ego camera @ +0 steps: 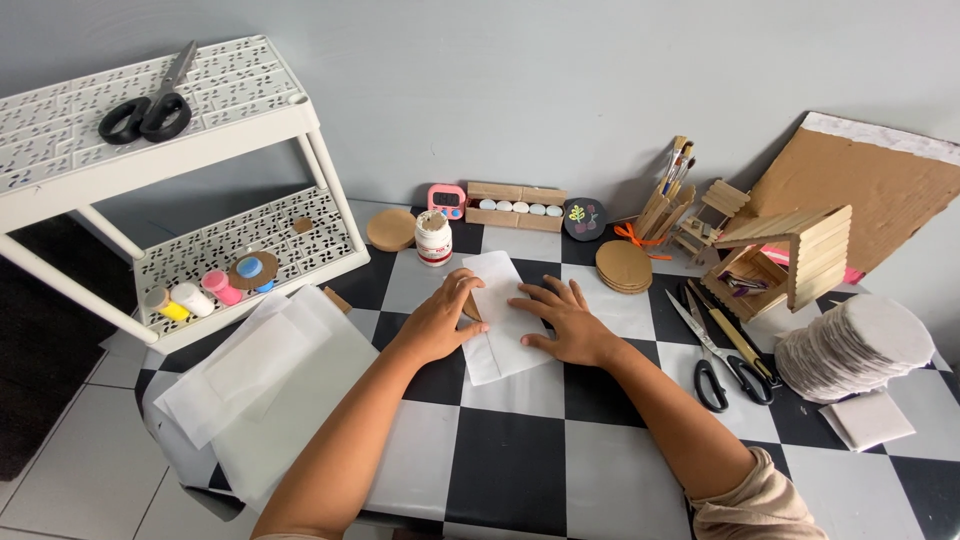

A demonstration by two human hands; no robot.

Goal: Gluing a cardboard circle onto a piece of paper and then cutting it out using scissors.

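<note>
One head-worn camera looks steeply down and forward across the black-and-white checkered desk (520, 460), close above its near edge, toward the grey wall (560, 90) behind.

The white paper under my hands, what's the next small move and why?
Probably press the left hand down to flatten the flap over the brown piece. The white paper is only partly folded round it, its edge lifted, while the right hand lies flat, pinning the sheet on the checkered table.
</note>
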